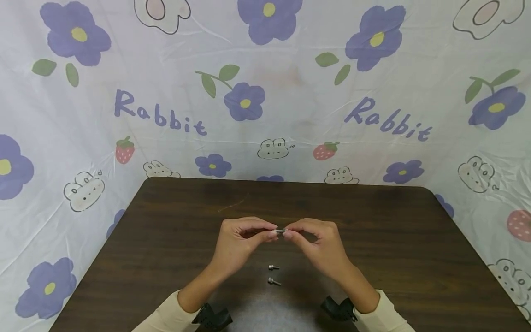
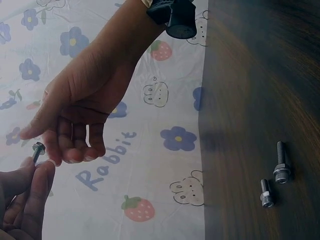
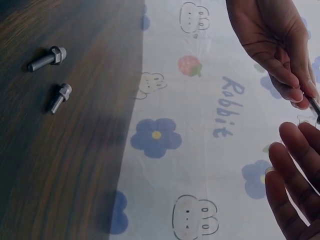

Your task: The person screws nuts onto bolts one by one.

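Observation:
Above the middle of the table, both hands meet at a small metal bolt [image 1: 280,230]. My left hand [image 1: 237,246] pinches its shank end between thumb and fingers; in the left wrist view the flanged head of the bolt [image 2: 38,147] sticks out past those fingertips. Thumb and index finger of my right hand [image 1: 325,246] come round the head end from above and below. The other right fingers are loosely bent, as the right wrist view shows. Nearer my body lie a smaller bolt [image 1: 274,267] and a larger bolt [image 1: 274,281], both on their sides.
A dark wood-grain table [image 1: 174,249] spans the space under the hands. Behind and beside it hangs a white cloth [image 1: 290,101] printed with flowers, rabbits and strawberries. Black wrist mounts [image 1: 339,310] sit at both cuffs.

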`<state>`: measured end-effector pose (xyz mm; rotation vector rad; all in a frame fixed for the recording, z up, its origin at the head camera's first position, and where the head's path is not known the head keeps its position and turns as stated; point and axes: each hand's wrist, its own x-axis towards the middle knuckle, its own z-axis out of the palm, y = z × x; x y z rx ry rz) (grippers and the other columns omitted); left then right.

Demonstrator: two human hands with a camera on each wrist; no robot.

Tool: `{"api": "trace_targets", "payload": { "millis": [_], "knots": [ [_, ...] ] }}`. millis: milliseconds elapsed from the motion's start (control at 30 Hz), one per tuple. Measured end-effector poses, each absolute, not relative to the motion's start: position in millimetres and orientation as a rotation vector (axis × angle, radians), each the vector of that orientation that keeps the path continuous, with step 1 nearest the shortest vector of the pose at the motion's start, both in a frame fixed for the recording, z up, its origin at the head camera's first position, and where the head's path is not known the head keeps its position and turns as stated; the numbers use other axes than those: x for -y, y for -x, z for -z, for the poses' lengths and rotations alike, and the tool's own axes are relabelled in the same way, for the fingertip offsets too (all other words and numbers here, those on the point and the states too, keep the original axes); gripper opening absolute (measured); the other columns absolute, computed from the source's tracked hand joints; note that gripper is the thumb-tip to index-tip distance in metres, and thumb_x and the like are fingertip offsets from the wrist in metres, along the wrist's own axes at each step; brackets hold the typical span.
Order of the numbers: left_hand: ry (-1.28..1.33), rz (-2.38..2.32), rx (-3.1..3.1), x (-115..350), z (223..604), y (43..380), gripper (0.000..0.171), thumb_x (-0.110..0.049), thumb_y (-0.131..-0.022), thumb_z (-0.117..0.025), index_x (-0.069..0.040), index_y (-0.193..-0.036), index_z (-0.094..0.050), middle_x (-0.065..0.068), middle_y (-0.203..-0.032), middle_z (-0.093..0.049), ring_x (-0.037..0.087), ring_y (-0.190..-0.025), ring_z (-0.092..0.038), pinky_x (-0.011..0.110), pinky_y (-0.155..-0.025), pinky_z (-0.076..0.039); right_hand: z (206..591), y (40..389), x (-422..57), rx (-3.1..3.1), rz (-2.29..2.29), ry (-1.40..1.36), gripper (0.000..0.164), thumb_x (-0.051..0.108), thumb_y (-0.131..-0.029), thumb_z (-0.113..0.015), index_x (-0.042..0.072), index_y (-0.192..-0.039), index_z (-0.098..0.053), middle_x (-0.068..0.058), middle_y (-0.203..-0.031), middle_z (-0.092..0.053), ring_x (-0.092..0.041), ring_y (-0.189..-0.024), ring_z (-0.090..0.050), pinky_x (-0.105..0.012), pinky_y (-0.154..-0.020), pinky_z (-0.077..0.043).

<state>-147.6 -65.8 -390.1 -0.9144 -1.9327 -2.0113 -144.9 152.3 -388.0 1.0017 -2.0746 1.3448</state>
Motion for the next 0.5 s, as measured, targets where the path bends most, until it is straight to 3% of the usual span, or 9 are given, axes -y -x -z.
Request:
{"api": "trace_targets", "payload": {
  "millis": [233, 500],
  "knots": [
    [0.905, 1.986, 1.942, 66.5, 389.4, 148.8, 0.009, 0.000, -0.087, -0.078, 0.003, -0.096, -0.078, 0.010, -0.090, -0.077, 0.026, -0.075, -0.076, 0.038, -0.067, -0.063, 387.4, 145.8, -154.0, 2.029, -1.325, -1.030, 0.044, -0.005, -0.076, -0.086, 0.009, -0.116, -0.073, -0.005, -0.096, -0.076, -0.015, -0.080, -0.072, -0.026, -0.074, -0.060],
    [0.920, 2.047, 1.914, 66.4, 391.1, 147.9, 0.010, 0.003, -0.088, -0.076, 0.005, -0.098, -0.077, 0.014, -0.091, -0.076, 0.028, -0.078, -0.076, 0.041, -0.070, -0.063, 387.6, 145.4, -153.8, 1.974, -1.295, -1.044, 0.037, -0.009, -0.075, -0.085, 0.007, -0.108, -0.077, -0.005, -0.098, -0.077, -0.017, -0.084, -0.074, -0.026, -0.075, -0.061]
  ]
}}
